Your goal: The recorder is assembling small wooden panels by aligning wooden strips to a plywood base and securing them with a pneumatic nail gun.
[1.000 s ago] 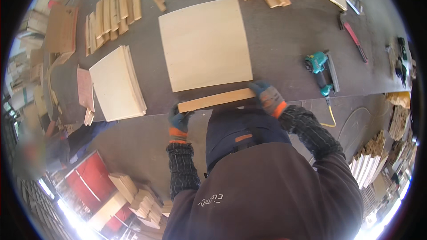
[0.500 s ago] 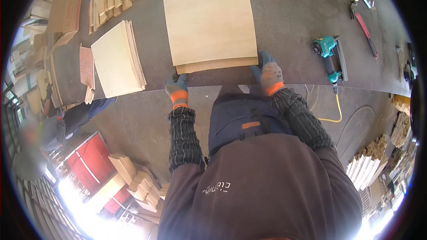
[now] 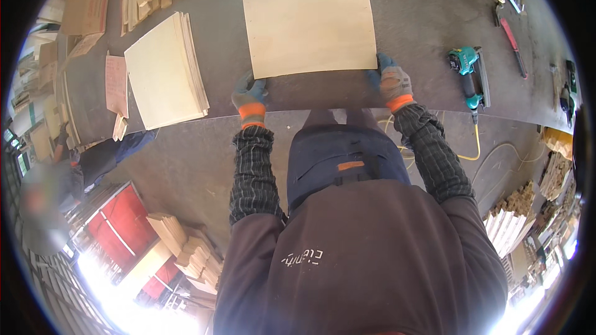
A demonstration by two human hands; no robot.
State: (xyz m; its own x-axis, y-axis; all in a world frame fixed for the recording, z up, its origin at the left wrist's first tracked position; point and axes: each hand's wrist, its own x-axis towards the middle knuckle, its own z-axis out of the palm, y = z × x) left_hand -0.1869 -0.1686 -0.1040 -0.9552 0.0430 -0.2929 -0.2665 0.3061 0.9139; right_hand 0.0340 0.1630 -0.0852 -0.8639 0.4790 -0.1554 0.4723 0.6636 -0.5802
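Here, a square plywood panel (image 3: 307,18) lies flat on the dark workbench (image 3: 422,18) at the upper centre of the frame, its near edge close to the bench's front lip. The left hand (image 3: 249,99), gloved in grey with an orange cuff, curls closed on the panel's near left corner; the right hand (image 3: 391,84), gloved alike, grips the near right corner. In my judgement, doing this well means even pressure from both hands, so the sheet stays square and does not twist, with fingertips kept on top of the edge and not pinched under it.

A stack of plywood sheets (image 3: 164,71) sits to the left, well apart from the panel. A teal nail gun (image 3: 469,74) rests at right with a yellow hose (image 3: 478,146) trailing below the bench. A brown cardboard box (image 3: 87,3) stands at upper left, and a pinkish rectangular sheet (image 3: 116,84) lies just beside the stack; its markings are too small to make out.
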